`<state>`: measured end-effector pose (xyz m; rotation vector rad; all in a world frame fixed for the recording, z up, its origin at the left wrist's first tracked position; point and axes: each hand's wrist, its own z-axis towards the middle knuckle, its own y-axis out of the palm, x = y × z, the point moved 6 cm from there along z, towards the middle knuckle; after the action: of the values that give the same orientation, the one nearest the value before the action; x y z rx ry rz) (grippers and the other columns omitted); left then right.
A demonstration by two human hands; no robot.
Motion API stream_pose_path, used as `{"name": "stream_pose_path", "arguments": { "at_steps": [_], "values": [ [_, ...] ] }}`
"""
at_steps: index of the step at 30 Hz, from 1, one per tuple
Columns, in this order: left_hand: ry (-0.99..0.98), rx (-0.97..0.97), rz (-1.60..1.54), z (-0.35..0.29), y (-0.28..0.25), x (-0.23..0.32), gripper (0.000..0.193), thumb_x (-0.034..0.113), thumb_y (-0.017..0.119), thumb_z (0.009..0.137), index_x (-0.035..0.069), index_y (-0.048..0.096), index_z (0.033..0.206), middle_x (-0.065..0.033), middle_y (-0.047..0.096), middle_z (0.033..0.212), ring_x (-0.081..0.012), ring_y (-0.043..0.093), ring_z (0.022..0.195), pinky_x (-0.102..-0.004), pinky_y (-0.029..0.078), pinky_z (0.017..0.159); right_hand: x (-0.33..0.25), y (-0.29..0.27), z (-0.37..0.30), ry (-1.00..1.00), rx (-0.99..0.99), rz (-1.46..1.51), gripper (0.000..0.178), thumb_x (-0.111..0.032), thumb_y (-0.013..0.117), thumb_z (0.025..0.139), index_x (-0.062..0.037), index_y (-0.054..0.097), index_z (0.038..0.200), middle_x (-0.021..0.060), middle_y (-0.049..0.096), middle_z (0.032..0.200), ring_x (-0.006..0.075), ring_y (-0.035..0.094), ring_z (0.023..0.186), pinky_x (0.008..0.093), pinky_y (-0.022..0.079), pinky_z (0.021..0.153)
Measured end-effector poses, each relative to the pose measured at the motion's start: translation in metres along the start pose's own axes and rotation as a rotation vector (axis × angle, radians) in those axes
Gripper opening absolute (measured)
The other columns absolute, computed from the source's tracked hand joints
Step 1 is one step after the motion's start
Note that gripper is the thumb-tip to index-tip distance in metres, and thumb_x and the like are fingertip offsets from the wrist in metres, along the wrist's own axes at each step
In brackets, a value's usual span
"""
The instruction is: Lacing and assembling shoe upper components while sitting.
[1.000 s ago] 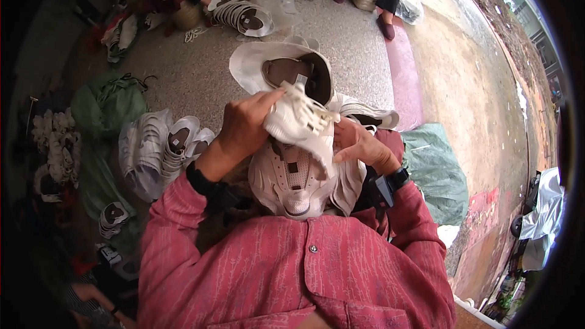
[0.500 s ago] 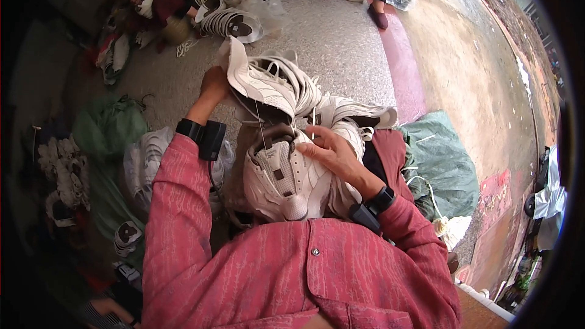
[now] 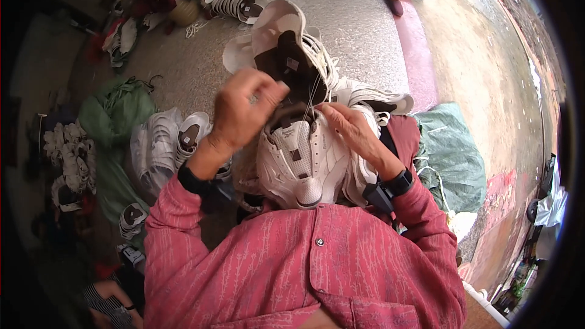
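Observation:
A white shoe upper with a perforated tongue lies in front of my body, toe toward me. My right hand is closed at its collar, thumb and forefinger pinching the edge beside the eyelets. Thin threads run up from there toward a bundle of white shoe uppers, whose dark lining and small label face me. My left hand is raised just left of the collar, slightly blurred, fingers curled together; whatever they hold cannot be made out.
More white uppers lie beyond my right hand, near a green sack. At left are a green bag and plastic-wrapped uppers. Another person's foot and stacked uppers are at the far side.
My left hand has come from the far left side of the bundle toward me and the shoe's collar. The bundle has tipped, its dark inside now showing. My right hand stays at the collar.

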<state>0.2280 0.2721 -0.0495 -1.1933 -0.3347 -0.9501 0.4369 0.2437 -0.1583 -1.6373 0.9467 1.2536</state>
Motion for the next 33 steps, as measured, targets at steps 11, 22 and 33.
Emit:
{"name": "stream_pose_path", "arguments": {
  "at_steps": [11, 22, 33],
  "values": [
    [-0.406, -0.68, -0.98, -0.05, 0.027, 0.006, 0.015, 0.018, 0.059, 0.097, 0.004, 0.063, 0.096, 0.0003, 0.057, 0.078, -0.0131, 0.059, 0.077, -0.0289, 0.048, 0.08, -0.066, 0.008, 0.02, -0.321, 0.01, -0.81, 0.034, -0.036, 0.065, 0.089, -0.0061, 0.065, 0.104, 0.0163, 0.059, 0.057, 0.04, 0.061, 0.056, 0.0488, 0.045, 0.054],
    [-0.971, -0.195, -1.151, -0.107, 0.07, -0.16, 0.012, 0.022, 0.068, 0.091, 0.01, 0.064, 0.091, 0.0076, 0.047, 0.063, -0.003, 0.037, 0.048, -0.0211, 0.028, 0.045, -0.023, 0.034, 0.023, -0.044, -0.32, 0.199, 0.061, -0.037, 0.053, 0.101, 0.0008, 0.038, 0.147, 0.0124, 0.046, 0.145, 0.0191, 0.039, 0.134, 0.0283, 0.029, 0.111],
    [-0.482, -0.038, -0.521, -0.099, 0.026, -0.087, 0.022, 0.012, 0.066, 0.092, 0.002, 0.066, 0.111, -0.0008, 0.065, 0.098, -0.0075, 0.057, 0.086, -0.0227, 0.047, 0.078, 0.016, -0.062, -0.037, -0.02, -0.041, 0.234, 0.03, -0.02, 0.06, 0.099, -0.0027, 0.066, 0.122, 0.0035, 0.068, 0.114, 0.0118, 0.062, 0.102, 0.0269, 0.047, 0.09]
  ]
}}
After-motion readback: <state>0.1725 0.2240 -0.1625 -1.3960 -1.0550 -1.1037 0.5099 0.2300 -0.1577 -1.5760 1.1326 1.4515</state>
